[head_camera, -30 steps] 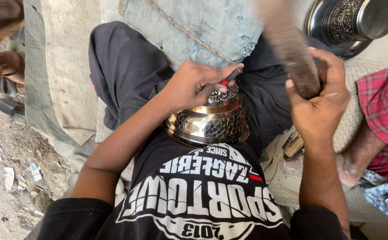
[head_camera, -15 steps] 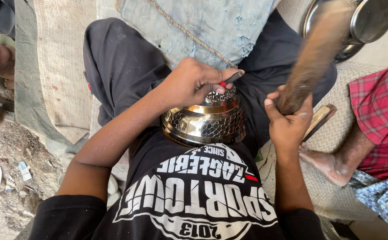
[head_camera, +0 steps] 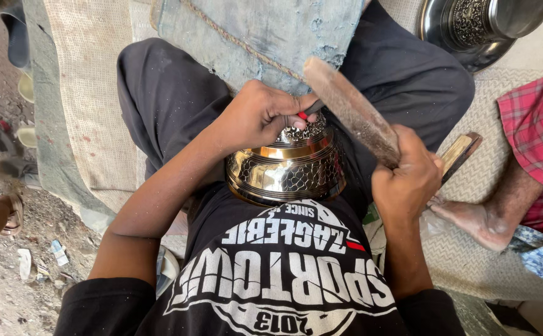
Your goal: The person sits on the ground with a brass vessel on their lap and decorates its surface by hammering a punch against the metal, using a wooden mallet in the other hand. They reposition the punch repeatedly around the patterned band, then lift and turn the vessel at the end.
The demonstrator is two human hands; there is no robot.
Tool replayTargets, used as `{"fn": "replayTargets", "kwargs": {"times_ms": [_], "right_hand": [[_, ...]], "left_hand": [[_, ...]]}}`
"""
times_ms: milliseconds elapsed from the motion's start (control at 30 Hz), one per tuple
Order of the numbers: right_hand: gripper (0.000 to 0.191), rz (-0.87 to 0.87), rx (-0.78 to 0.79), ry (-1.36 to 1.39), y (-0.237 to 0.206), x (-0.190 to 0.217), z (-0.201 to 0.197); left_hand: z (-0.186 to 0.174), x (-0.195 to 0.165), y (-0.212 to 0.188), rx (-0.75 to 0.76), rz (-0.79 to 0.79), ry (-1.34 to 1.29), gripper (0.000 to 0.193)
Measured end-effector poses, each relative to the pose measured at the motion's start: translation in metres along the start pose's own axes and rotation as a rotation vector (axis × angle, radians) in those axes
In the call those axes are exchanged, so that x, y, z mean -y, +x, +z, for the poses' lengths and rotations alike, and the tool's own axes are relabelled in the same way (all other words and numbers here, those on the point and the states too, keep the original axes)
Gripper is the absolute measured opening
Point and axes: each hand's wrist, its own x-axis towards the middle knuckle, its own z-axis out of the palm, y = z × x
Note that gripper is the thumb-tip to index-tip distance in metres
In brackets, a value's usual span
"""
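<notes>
The brass vessel [head_camera: 287, 168] sits in the person's lap, pressed against the black shirt, its polished wall covered by a net-like hammered pattern below and plain bright bands above. The crown, right under the left grip, carries raised ornament, so the work looks well advanced; how much of the far side remains plain cannot be told from here.

The left hand [head_camera: 256, 115] is clenched around a thin punch with a red mark [head_camera: 307, 112], its tip set on the vessel's top. Just to the right of that grip, the wooden mallet [head_camera: 352, 112] slants above the vessel, its handle grasped tightly in the right hand [head_camera: 408, 177].

Beyond the left grip lies a worn piece of blue denim [head_camera: 265, 28] with a cord across it, spread over the dark trousers. Beside the right grip a flat wood-and-metal tool [head_camera: 461, 152] rests on the woven mat [head_camera: 85, 93]. Further right are another person's bare foot [head_camera: 470, 221] and red checked cloth [head_camera: 536, 124]. Up and to the right stands a dark metal tray with engraved pattern [head_camera: 470, 31]. Small scraps of wrapper [head_camera: 57, 252], white and pale blue, lie on the dirt far left.
</notes>
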Motion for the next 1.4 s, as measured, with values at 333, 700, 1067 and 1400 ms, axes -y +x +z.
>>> {"fn": "replayTargets", "kwargs": {"times_ms": [333, 700, 1067, 1400], "right_hand": [[0.034, 0.220, 0.005, 0.480, -0.005, 0.001, 0.002], [0.039, 0.255, -0.038, 0.736, 0.007, -0.011, 0.006], [0.037, 0.218, 0.360, 0.455, -0.012, -0.024, -0.008], [0.044, 0.625, 0.606, 0.528, -0.067, 0.001, -0.002]], "left_hand": [[0.000, -0.001, -0.002, 0.014, -0.020, 0.001, 0.033], [0.006, -0.011, -0.001, -0.073, -0.030, -0.034, 0.047], [0.023, 0.002, -0.052, -0.589, -0.149, -0.836, 0.040], [0.029, 0.062, -0.048, -0.792, -0.969, -1.044, 0.032]]}}
